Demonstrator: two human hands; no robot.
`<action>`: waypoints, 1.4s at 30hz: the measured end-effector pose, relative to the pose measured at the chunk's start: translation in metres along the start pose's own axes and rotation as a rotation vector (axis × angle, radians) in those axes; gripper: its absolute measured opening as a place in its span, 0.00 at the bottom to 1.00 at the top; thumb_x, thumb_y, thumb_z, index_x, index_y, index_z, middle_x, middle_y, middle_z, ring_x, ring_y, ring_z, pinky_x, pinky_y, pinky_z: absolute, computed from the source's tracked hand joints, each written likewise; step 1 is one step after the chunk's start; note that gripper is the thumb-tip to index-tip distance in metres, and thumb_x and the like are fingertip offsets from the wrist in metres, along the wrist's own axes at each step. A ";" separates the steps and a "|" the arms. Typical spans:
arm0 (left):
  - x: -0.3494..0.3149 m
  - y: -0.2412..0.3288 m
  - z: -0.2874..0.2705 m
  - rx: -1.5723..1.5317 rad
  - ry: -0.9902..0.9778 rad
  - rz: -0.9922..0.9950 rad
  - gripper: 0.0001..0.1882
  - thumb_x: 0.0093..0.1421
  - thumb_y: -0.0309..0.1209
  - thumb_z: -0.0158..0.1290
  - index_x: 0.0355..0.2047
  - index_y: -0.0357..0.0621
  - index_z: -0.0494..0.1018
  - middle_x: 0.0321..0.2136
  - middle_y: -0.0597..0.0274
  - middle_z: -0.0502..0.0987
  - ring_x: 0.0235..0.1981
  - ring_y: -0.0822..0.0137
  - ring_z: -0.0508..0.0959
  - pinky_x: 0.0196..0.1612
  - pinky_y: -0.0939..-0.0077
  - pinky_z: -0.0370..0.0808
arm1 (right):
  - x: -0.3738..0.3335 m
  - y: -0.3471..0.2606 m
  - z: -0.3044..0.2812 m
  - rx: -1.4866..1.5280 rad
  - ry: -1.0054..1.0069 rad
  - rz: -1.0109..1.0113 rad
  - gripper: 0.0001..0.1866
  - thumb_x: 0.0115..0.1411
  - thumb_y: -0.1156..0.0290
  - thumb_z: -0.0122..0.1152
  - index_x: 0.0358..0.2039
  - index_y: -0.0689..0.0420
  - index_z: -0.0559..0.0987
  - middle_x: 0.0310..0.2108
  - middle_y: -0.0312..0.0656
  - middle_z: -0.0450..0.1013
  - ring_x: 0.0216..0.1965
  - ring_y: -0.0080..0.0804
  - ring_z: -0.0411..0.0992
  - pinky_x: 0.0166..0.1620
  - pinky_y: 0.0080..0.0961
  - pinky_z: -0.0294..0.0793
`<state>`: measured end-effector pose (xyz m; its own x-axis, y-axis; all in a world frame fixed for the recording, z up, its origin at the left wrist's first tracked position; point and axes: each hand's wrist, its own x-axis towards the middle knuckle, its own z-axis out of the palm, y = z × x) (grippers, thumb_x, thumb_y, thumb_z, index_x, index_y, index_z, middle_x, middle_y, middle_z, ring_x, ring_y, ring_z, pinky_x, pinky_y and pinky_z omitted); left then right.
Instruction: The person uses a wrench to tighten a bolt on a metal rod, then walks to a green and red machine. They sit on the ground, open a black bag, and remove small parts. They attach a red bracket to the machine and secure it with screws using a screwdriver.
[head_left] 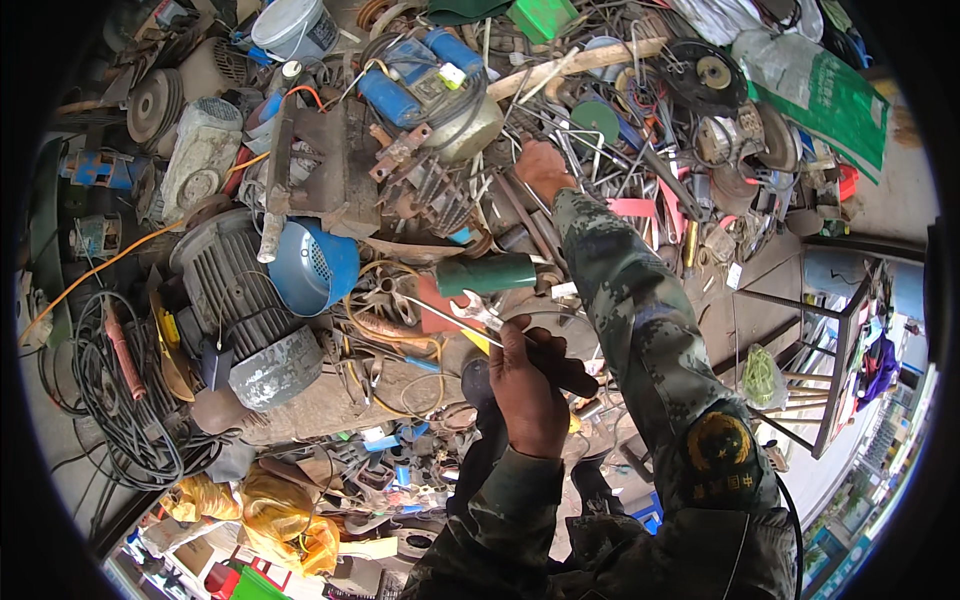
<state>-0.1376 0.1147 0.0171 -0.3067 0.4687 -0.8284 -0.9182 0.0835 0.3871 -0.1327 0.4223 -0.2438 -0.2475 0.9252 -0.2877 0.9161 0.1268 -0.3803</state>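
Camouflage sleeves are seen rising from the lower edge over a heap of scrap metal. A wrench (478,312) is held in the left hand (527,388), whose fingers are closed round a dark handle, so that the bright open-ended head is lifted clear of the clutter, just under a green cylinder (487,274) — a position that keeps the tool visible against the pile. The right hand (542,168) is stretched far forward into a tangle of thin rods (600,160); its fingers are buried among them, and whether they are closed on anything cannot be told. To the left, a ribbed grey motor (235,290) is lying on its side with a blue fan cover (312,266) resting against it. Black cables (115,400) are coiled beside the motor — apart from both hands.
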 end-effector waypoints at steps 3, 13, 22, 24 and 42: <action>0.013 0.017 0.012 0.011 -0.011 -0.067 0.17 0.74 0.42 0.45 0.50 0.39 0.70 0.26 0.59 0.75 0.25 0.61 0.78 0.23 0.61 0.78 | 0.035 0.000 0.008 -0.069 -0.044 -0.044 0.22 0.73 0.59 0.40 0.43 0.59 0.81 0.43 0.58 0.80 0.46 0.59 0.79 0.49 0.51 0.78; 0.052 0.058 0.036 0.002 -0.023 -0.161 0.20 0.74 0.43 0.44 0.54 0.40 0.66 0.27 0.56 0.74 0.19 0.56 0.77 0.21 0.58 0.78 | 0.079 -0.013 0.025 -0.428 -0.253 -0.047 0.21 0.71 0.64 0.44 0.58 0.57 0.77 0.50 0.49 0.79 0.49 0.52 0.79 0.46 0.51 0.80; 0.032 0.038 0.044 0.006 -0.013 -0.190 0.19 0.75 0.42 0.44 0.53 0.37 0.67 0.28 0.58 0.75 0.26 0.62 0.78 0.29 0.64 0.78 | 0.043 0.012 0.016 -0.437 -0.143 -0.326 0.15 0.63 0.66 0.49 0.34 0.58 0.84 0.37 0.54 0.81 0.40 0.55 0.81 0.44 0.51 0.79; 0.026 0.029 0.047 -0.006 -0.012 -0.185 0.19 0.75 0.41 0.44 0.52 0.37 0.67 0.28 0.59 0.75 0.29 0.64 0.77 0.33 0.67 0.77 | 0.041 0.014 0.012 -0.375 -0.151 -0.277 0.15 0.62 0.66 0.49 0.35 0.58 0.83 0.38 0.56 0.81 0.41 0.57 0.80 0.45 0.51 0.79; -0.015 0.001 0.020 -0.039 -0.005 -0.062 0.16 0.74 0.42 0.46 0.50 0.43 0.70 0.32 0.63 0.74 0.31 0.65 0.77 0.36 0.67 0.78 | -0.066 0.015 -0.048 0.005 -0.431 -0.053 0.28 0.58 0.53 0.59 0.48 0.67 0.81 0.49 0.64 0.76 0.55 0.61 0.73 0.59 0.40 0.72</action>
<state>-0.1291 0.1251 0.0382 -0.2479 0.4677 -0.8484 -0.9445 0.0780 0.3190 -0.0875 0.3800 -0.1883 -0.4041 0.6833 -0.6080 0.8974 0.1674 -0.4083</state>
